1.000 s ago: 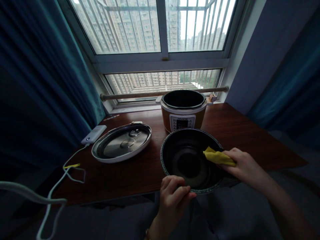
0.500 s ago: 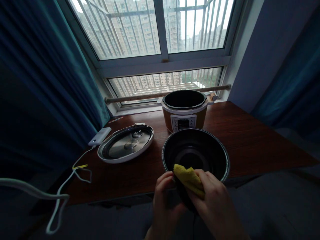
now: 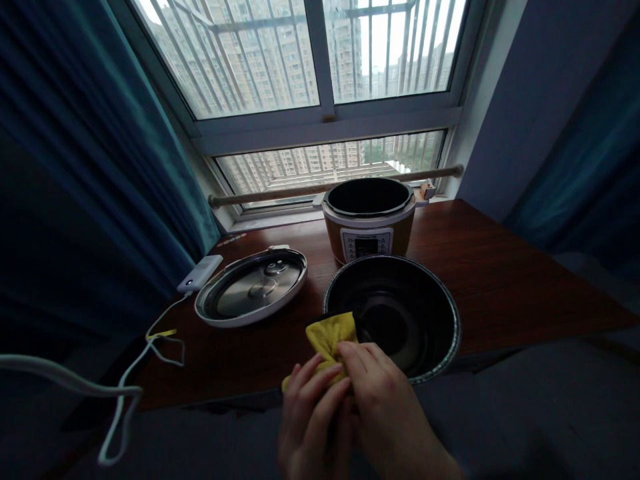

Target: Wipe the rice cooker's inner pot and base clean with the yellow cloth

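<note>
A yellow cloth (image 3: 334,333) is bunched between my two hands, in front of a dark inner pot (image 3: 400,320). My left hand (image 3: 313,417) has its fingers wrapped over the lower part of the cloth. From the right, my right hand (image 3: 383,400) pinches the cloth's middle, and one corner fans out above the fingers. The pot is round with a speckled rim and tips toward me at the table's front edge. My hands overlap its lower left side; whether they touch it I cannot tell.
Behind the pot stands an electric pressure cooker (image 3: 370,230) with a control panel. Its round lid (image 3: 250,287) lies upside down to the left. A white power bank (image 3: 200,273) with a white cable (image 3: 120,407) is beside the lid on the brown table (image 3: 500,267).
The cloth has moved left and down, off the pot's inside, and a corner of it now spreads out. My left hand has closed onto it, with my right hand following leftward.
</note>
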Demonstrator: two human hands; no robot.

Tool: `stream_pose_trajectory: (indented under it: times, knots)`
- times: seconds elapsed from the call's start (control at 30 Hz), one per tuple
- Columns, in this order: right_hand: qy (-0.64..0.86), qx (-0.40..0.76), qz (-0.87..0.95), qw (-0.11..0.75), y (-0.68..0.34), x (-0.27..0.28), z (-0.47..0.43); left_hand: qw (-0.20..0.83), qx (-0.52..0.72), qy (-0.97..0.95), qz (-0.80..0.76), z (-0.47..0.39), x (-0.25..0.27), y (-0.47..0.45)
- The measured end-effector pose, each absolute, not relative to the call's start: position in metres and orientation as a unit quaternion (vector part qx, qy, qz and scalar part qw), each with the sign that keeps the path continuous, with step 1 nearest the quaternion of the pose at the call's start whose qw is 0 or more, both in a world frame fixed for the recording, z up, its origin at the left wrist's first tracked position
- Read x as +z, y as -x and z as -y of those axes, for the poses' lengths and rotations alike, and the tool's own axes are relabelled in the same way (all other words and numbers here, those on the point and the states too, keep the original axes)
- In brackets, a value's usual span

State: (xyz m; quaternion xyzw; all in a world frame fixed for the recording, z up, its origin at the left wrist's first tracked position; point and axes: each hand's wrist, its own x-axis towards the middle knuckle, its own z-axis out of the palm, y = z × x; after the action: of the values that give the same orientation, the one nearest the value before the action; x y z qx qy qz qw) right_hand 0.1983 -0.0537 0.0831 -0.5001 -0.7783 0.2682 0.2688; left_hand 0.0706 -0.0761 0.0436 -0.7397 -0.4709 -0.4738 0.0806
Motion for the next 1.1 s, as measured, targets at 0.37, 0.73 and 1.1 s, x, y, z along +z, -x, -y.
stream_pose_trajectory:
  times: [0.37, 0.73, 1.1]
  knots:
    - [0.611, 0.15, 0.683, 0.371, -0.294, 0.077, 0.047, 0.115, -0.346, 0.818, 0.445, 0.061, 0.041, -0.093]
    - [0.75, 0.172, 0.553, 0.32, -0.327, 0.038, 0.009, -0.05, -0.284, 0.897, 0.334, 0.029, 0.07, -0.062]
    - [0.731, 0.1, 0.563, 0.371, -0.33, 0.026, 0.005, -0.177, -0.22, 0.873, 0.398, -0.052, 0.087, -0.035]
